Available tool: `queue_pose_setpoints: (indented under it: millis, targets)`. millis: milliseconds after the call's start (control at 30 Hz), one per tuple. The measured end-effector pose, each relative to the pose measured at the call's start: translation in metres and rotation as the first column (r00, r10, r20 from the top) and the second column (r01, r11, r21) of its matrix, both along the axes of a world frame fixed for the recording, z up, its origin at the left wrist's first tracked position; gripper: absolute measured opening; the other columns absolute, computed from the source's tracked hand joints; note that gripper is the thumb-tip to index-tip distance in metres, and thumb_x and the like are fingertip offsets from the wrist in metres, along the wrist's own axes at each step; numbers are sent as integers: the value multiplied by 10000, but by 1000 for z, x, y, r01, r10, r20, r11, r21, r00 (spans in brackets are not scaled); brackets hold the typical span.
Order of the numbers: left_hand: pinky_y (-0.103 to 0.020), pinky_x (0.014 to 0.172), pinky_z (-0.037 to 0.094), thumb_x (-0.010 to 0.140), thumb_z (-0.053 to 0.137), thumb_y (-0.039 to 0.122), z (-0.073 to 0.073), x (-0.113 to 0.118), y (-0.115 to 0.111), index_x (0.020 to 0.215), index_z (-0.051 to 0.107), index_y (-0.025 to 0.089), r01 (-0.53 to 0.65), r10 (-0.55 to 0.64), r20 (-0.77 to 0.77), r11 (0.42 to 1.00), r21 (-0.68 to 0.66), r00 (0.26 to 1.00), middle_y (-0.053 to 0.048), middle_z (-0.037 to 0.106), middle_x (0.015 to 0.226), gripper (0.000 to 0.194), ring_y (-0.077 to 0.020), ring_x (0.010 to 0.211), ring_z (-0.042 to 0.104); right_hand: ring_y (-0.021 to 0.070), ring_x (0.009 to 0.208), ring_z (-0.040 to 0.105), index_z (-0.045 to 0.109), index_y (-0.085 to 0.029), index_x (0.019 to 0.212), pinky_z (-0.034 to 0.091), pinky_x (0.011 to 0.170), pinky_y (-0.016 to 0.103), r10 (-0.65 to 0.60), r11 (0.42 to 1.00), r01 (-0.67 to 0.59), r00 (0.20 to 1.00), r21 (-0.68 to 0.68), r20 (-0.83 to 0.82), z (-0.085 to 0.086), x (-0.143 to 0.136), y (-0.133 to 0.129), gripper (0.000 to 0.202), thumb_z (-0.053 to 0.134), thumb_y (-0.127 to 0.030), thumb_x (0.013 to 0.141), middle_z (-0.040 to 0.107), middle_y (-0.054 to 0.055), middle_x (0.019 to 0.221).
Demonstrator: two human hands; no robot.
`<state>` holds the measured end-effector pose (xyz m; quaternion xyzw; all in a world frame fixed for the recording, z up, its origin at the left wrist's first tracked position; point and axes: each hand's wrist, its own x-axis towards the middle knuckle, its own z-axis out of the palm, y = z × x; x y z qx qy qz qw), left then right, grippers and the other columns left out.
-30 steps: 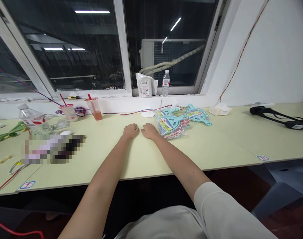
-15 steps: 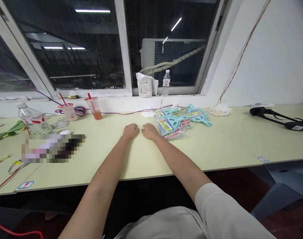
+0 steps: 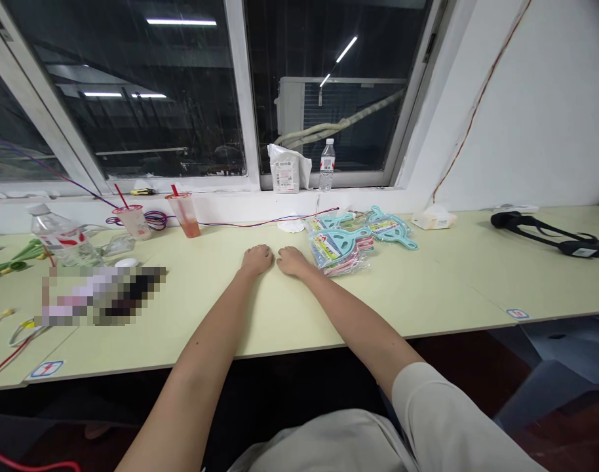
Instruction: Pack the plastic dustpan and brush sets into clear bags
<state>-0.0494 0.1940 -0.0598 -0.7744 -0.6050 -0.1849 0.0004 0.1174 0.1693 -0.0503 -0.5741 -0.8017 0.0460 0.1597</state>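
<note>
My left hand (image 3: 257,259) rests palm down on the pale yellow table (image 3: 289,321), its fingers loosely bent and nothing visible in it. Beside it, a small gap apart, my right hand (image 3: 291,261) also lies on the tabletop with fingers forward and holds nothing I can see. Just right of the right hand is a pile of plastic-wrapped, light blue and pink dustpan-shaped items (image 3: 335,246). More light blue ones (image 3: 392,229) lie behind it to the right. A white round piece (image 3: 290,225) sits behind the hands, partly covered by the pile.
Two cups with red straws, one of orange drink (image 3: 189,224), stand at the back left near a large bottle (image 3: 63,236). A small bottle (image 3: 328,167) and white packet (image 3: 284,172) are on the sill. Rightward are a tissue pack (image 3: 434,217) and black headgear (image 3: 550,233).
The whole view has shifted very slightly. Both hands stay on the table in nearly the same place, and the fingers of my right hand look slightly more drawn in.
</note>
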Motion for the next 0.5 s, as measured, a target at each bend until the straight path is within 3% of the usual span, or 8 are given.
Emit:
queue_pose_setpoints:
  millis: [133, 233, 333, 433, 500]
  targets:
    - [-413, 1088, 425, 972, 437, 333, 2, 0, -1, 1170, 693, 263, 6, -6, 2, 1000, 1, 1000, -88, 721, 1292, 332, -271, 1240, 624, 243, 949, 697, 757, -192, 1006, 502, 825, 318, 30, 995, -8, 973, 95, -230, 32, -7, -11, 289, 481, -274, 984, 767, 118, 1054]
    - [-420, 1087, 427, 974, 438, 349, 2, 0, -1, 1169, 701, 262, 1, -1, 4, 1000, 1, 1000, -94, 730, 1270, 339, -278, 1228, 631, 189, 836, 690, 758, -188, 973, 504, 784, 280, 205, 967, -115, 883, 227, -423, 64, 11, -13, 296, 466, -235, 970, 773, 59, 908]
    - [-426, 1089, 428, 969, 447, 357, 2, 0, 1, 1177, 707, 254, -1, 1, 5, 1000, 1, 1000, -103, 724, 1287, 348, -285, 1238, 625, 184, 813, 686, 768, -159, 997, 523, 814, 298, 257, 949, -130, 845, 287, -469, 91, 64, -12, 280, 511, -160, 885, 769, 51, 892]
    - [-436, 1094, 427, 962, 451, 349, 1, 0, 4, 1185, 711, 247, 1, -1, 8, 1000, -2, 1000, -110, 723, 1289, 358, -293, 1249, 622, 231, 1049, 689, 766, -142, 1087, 518, 977, 356, 207, 937, -80, 912, 340, -354, 102, 144, -13, 426, 505, -44, 764, 762, 94, 1096]
    - [-445, 1102, 422, 959, 454, 354, 1, 0, 5, 1194, 710, 241, 1, 0, 10, 1000, -3, 1000, -114, 718, 1302, 365, -301, 1260, 618, 271, 1228, 626, 755, -135, 1161, 453, 1113, 416, 87, 943, -11, 973, 333, -213, 101, 195, -14, 519, 528, -12, 710, 720, 130, 1250]
